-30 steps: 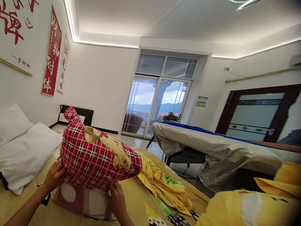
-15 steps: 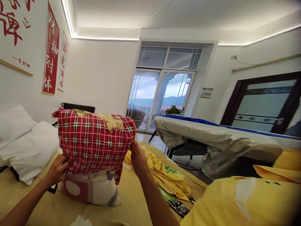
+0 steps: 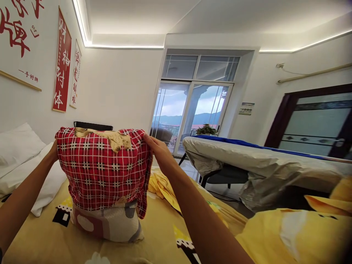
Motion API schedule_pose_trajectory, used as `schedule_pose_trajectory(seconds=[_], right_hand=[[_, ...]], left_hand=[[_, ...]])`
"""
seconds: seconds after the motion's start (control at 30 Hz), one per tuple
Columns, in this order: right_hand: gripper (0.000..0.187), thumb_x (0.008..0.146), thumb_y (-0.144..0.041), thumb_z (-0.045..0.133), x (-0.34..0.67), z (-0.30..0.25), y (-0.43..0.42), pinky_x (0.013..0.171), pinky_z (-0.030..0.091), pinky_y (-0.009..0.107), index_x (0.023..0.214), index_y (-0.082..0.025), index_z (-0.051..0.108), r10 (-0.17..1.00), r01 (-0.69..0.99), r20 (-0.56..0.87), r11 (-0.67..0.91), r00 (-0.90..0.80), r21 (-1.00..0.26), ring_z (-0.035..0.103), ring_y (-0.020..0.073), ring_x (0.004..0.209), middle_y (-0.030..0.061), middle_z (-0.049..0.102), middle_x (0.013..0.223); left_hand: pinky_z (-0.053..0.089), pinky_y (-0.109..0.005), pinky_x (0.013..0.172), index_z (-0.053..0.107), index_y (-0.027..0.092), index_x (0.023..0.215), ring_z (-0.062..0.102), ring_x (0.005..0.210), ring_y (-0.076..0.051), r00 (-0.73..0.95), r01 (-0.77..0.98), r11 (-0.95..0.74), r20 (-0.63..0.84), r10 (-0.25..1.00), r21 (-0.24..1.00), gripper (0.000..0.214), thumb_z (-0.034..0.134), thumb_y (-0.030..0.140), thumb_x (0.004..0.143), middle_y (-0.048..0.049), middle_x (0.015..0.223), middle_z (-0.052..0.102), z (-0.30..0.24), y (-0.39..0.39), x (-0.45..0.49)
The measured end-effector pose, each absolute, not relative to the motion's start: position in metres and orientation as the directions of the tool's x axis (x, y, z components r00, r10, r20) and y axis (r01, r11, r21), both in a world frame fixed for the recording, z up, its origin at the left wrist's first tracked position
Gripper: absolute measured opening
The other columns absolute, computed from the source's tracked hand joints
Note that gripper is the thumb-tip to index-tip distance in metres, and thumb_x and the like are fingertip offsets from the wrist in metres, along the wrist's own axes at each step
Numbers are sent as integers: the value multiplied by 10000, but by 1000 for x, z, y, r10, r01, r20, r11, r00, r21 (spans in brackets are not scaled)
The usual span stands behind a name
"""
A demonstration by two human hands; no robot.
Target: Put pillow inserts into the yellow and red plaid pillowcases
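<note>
A pillow (image 3: pixel 110 225) stands upright on the yellow bed (image 3: pixel 154 234), its upper part inside a red checked pillowcase (image 3: pixel 103 172) with a tan animal print on top. My left hand (image 3: pixel 54 149) grips the case's top left corner, mostly hidden behind the cloth. My right hand (image 3: pixel 156 148) pinches the top right corner, fingers closed on the fabric. The pillow's lower end, white with red and grey shapes, sticks out below the case.
White pillows (image 3: pixel 19 154) lie at the left by the wall. Crumpled yellow cloth (image 3: pixel 162 187) lies behind the pillow. A covered table (image 3: pixel 261 165) stands at the right, a glass balcony door (image 3: pixel 189 113) beyond. Yellow bedding (image 3: pixel 297 231) rises at the lower right.
Both hands moved up from the case's lower edge to its top corners. The pillow went from lying tilted to standing upright, with the case pulled further down over it.
</note>
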State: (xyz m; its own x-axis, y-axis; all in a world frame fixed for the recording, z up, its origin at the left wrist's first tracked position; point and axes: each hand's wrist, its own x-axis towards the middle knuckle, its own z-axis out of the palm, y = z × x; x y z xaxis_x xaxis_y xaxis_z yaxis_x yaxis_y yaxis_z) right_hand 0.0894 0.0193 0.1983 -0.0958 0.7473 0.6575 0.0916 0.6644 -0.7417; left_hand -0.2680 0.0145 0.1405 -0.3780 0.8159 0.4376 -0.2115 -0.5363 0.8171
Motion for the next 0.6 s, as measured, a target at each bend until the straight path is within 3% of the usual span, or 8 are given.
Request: schedule_pose_trajectory(seconds=[0.13, 0.33, 0.4, 0.5, 0.6], right_hand=[[491, 585, -625, 726, 94, 213, 20, 435, 373, 213, 555, -143, 634, 798, 175, 602, 597, -23, -783, 525, 113, 509, -6, 605, 516], [309, 533, -341, 809, 100, 223, 17, 442, 409, 246, 692, -111, 677, 797, 88, 600, 595, 67, -799, 551, 137, 519, 14, 635, 575], [271, 560, -284, 780, 100, 223, 18, 496, 447, 266, 745, -123, 665, 729, 8, 673, 677, 126, -736, 556, 128, 551, -2, 634, 626], [231, 620, -225, 701, 99, 217, 24, 635, 482, 272, 830, -165, 626, 504, -96, 813, 861, 292, -500, 569, 110, 666, -34, 613, 736], [165, 651, -206, 605, 95, 203, 34, 702, 468, 250, 809, -194, 560, 340, -115, 808, 938, 481, -326, 546, 94, 708, -55, 563, 759]], left_hand=[[521, -294, 558, 615, 138, 743, 601, 568, -162, -312, -196, -549, 479, 820, 812, 266, 699, 364, 630, -25, 648, 651, 168, -9, -247], [559, -375, 725, 633, 108, 909, 668, 709, -195, -427, -109, -702, 605, 672, 704, 276, 687, 172, 646, -4, 706, 660, 198, -40, -222], [544, -399, 819, 616, 102, 909, 675, 827, -208, -471, -136, -746, 620, 628, 652, 228, 635, 109, 682, -12, 771, 666, 213, -44, -222], [494, -394, 940, 575, 113, 937, 642, 971, -184, -517, -173, -858, 697, 497, 483, 196, 554, 60, 750, -12, 912, 664, 225, -50, -228], [463, -379, 988, 565, 134, 963, 588, 1072, -175, -502, -191, -917, 768, 397, 349, 149, 517, 94, 828, -14, 1017, 656, 216, -55, -232]])
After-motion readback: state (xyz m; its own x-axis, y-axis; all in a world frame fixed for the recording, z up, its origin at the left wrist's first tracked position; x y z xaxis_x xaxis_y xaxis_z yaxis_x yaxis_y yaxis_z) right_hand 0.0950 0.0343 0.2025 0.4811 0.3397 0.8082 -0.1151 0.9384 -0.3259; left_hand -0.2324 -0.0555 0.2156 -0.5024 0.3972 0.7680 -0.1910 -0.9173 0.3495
